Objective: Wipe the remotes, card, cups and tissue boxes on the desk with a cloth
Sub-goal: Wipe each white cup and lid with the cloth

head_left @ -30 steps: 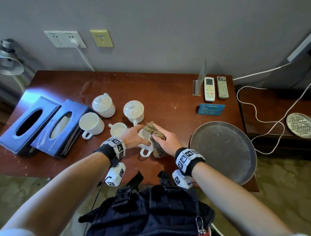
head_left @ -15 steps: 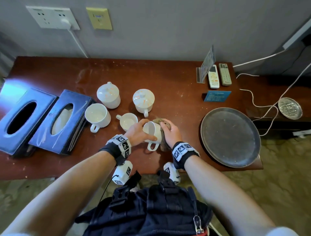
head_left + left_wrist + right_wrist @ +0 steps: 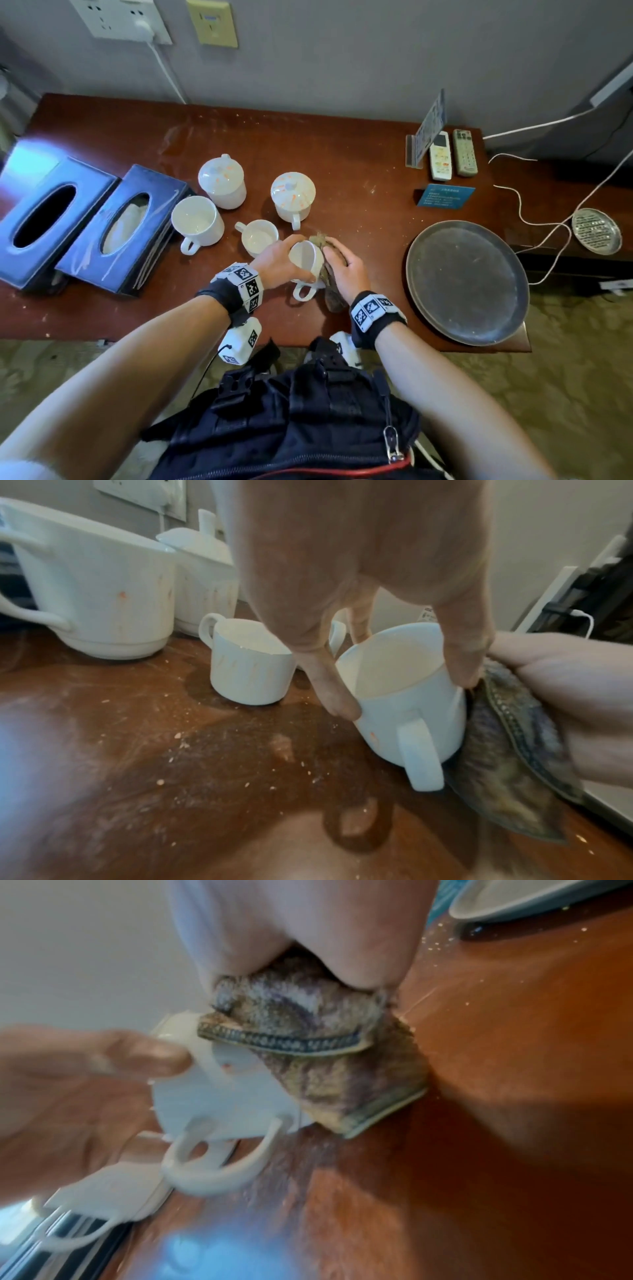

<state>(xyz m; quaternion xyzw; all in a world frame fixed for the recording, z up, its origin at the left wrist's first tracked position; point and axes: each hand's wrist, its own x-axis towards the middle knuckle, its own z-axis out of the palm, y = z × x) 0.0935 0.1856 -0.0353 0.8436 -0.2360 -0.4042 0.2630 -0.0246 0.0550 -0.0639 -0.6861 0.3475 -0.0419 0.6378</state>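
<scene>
Near the desk's front edge my left hand point(image 3: 286, 255) grips a white cup point(image 3: 306, 261) by the rim and holds it tilted, handle toward me. The thumb and a finger pinch the rim point(image 3: 404, 696). My right hand point(image 3: 344, 263) presses a crumpled brown cloth point(image 3: 329, 277) against the cup's right side; the cloth point(image 3: 308, 1047) is bunched under the fingers. Two lidded cups point(image 3: 222, 181) point(image 3: 293, 195) and two open cups point(image 3: 197, 219) point(image 3: 258, 236) stand behind. Two dark blue tissue boxes point(image 3: 44, 219) point(image 3: 123, 226) lie at the left. Two remotes point(image 3: 441, 156) point(image 3: 464, 156) and a blue card point(image 3: 445, 197) lie at the back right.
A round metal tray point(image 3: 466, 281) fills the desk's right front corner, overhanging the edge. A clear sign holder point(image 3: 428, 126) stands beside the remotes. On a lower shelf to the right lie white cables point(image 3: 520, 212) and a perforated metal disc point(image 3: 596, 231). Crumbs dot the desktop.
My left hand has tipped the cup so its mouth faces left. The right hand has slid the cloth down along the cup's right side. My head has moved closer.
</scene>
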